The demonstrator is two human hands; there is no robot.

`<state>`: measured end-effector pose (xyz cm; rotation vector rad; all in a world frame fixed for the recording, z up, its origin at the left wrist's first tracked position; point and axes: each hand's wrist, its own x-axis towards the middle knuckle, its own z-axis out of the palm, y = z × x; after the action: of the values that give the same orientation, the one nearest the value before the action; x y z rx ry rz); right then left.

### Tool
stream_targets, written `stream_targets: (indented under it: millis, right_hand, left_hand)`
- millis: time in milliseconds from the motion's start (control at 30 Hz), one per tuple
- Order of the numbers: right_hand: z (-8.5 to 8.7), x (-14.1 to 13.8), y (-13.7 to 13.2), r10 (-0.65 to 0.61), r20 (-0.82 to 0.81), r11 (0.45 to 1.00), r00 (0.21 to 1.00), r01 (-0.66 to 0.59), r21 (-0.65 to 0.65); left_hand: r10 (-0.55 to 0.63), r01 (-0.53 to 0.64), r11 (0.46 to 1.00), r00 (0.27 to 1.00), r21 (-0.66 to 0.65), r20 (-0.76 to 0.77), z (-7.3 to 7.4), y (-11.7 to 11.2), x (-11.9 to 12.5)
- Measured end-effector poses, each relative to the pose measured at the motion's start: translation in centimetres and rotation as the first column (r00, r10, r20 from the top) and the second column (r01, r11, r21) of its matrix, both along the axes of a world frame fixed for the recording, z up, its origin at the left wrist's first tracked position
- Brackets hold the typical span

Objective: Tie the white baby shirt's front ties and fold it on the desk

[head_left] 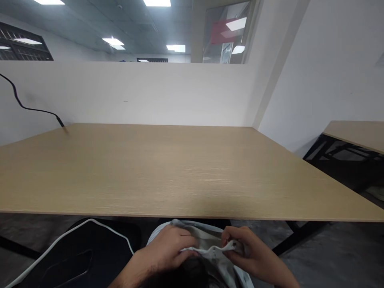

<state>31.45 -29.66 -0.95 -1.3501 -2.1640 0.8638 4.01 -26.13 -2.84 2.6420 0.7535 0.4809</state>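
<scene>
Both of my hands are low at the bottom of the view, below the front edge of the wooden table (180, 168). My left hand (168, 248) is closed on a bunched light grey and white cloth (207, 240). My right hand (249, 252) pinches a fold of the same cloth between thumb and fingers. The cloth is crumpled between the two hands, with a darker part of it near my body. How far the cloth reaches is hidden below the frame.
A black cable (27, 106) hangs over the white partition (135, 92) at the far left. A black chair seat with a white cord (75, 248) sits at lower left. A second table (357, 134) with a black frame stands to the right.
</scene>
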Motion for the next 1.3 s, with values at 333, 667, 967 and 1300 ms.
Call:
stream_targets:
  millis: [333, 667, 967, 1300]
  right_hand:
    - [1.2, -5.6, -1.0, 0.120, 0.092, 0.933, 0.989, -0.143, 0.329]
    - [0.9, -4.3, -0.6, 0.141, 0.141, 0.893, 0.980, -0.187, 0.410]
    - [1.6, -4.0, -1.3, 0.159, -0.180, 0.896, 0.971, -0.065, 0.439]
    - [0.0, -5.6, -1.3, -0.057, -0.323, 0.979, 0.945, 0.116, 0.168]
  left_hand:
    - [-0.030, -0.049, 0.921, 0.980, 0.387, 0.196, 0.9, -1.2, 0.1]
    - [0.013, -0.056, 0.952, 0.990, 0.301, 0.143, 3.9, -1.4, -1.7]
    - [0.064, -0.131, 0.916, 0.981, 0.378, 0.186, 3.5, -1.0, -1.6]
    - [-0.022, 0.011, 0.995, 0.992, 0.095, 0.123, 1.9, -1.8, 0.5]
